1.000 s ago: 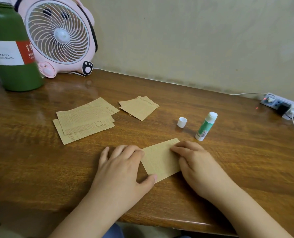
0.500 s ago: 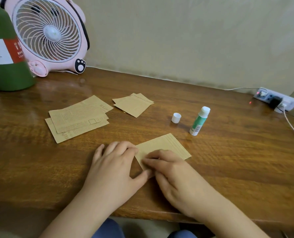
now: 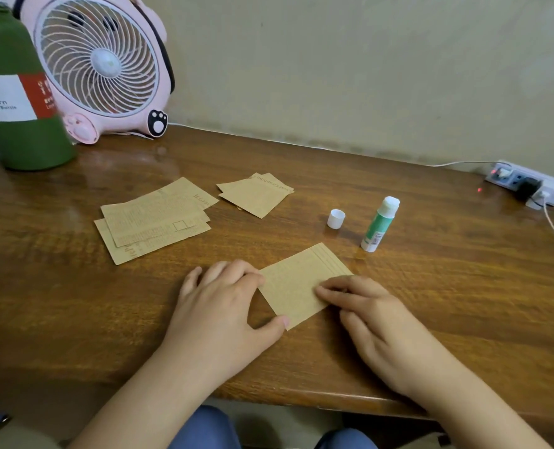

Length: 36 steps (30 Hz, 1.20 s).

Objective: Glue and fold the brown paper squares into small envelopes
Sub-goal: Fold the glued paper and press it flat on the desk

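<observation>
Head view: folded brown paper [image 3: 296, 288] lies flat, faintly printed.

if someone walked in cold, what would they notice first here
Most likely the two hands at the near edge of the wooden desk: the left hand and right hand press a folded brown paper piece flat. Just beyond stands an uncapped glue stick, its white cap beside it. At the back left, a pink desk fan catches the eye.

A glossy wooden tabletop [image 3: 431, 286] runs up to a plain beige wall [image 3: 334, 59]; soft light glints off the wood near the back.
</observation>
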### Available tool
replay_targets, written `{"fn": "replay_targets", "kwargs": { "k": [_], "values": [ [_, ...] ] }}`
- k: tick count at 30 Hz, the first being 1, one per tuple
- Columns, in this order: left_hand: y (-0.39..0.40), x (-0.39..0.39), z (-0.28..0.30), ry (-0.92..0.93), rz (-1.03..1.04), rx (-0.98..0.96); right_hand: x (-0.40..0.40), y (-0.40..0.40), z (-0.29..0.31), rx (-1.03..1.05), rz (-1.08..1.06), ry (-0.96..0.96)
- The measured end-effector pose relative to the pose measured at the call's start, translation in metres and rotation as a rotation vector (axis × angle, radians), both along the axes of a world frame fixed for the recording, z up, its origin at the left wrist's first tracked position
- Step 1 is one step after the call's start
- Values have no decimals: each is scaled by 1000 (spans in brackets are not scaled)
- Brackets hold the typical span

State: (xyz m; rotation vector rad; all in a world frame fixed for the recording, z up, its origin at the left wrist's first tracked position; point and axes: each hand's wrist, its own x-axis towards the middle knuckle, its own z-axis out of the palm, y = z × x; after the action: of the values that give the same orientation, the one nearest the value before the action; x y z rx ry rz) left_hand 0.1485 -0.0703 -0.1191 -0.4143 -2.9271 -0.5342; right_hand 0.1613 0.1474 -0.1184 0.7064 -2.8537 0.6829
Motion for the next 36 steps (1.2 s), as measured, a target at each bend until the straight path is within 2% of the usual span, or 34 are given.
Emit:
{"fn": "replay_targets", "kwargs": {
  "k": [2,4,9,14,16,21,24,27,29,33,36],
  "values": [
    [0,0,-1,-4,0,-16,-6,17,7,30,-97,33],
    [1,0,-2,-6,6,-14,-6,12,11,46,-104,7],
    [1,1,1,-15,11,-25,11,-27,3,17,121,-33],
    [-1,-1,-1,-29,0,-51,-3,22,8,17,-109,8],
    [0,-1,-2,-28,3,-52,-3,19,12,52,-133,18],
    [0,-1,-2,-8,15,-12,13,-27,3,-9,156,-30],
    [0,-3,-4,20,4,7,2,1,1,-31,22,-5],
    [-1,-3,-7,24,-8,29,-6,30,10,63,-146,36],
    [0,-4,-9,40,-14,35,-2,20,12,79,-98,48],
    [0,-4,-9,43,-8,30,14,-9,2,0,170,-29],
    [-1,-4,-7,26,-19,6,3,13,2,-34,41,-24]
  ]
}}
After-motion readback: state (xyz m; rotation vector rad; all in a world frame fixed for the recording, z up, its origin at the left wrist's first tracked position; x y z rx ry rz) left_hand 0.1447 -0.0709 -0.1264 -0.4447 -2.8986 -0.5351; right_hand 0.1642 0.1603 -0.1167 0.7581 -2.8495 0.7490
